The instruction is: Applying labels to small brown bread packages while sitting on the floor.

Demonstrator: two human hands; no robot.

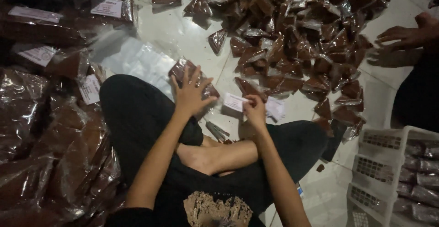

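On white tile floor [183,30], left hand [190,94] splayed flat on brown packet bundle [183,69], right hand [254,110] pinching white label slip [234,102], loose packet pile [302,39] beyond, white crate [379,163] right.

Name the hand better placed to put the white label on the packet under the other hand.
Right, probably. The right hand already pinches the white label beside the brown packet, while the left hand lies spread flat on that packet.
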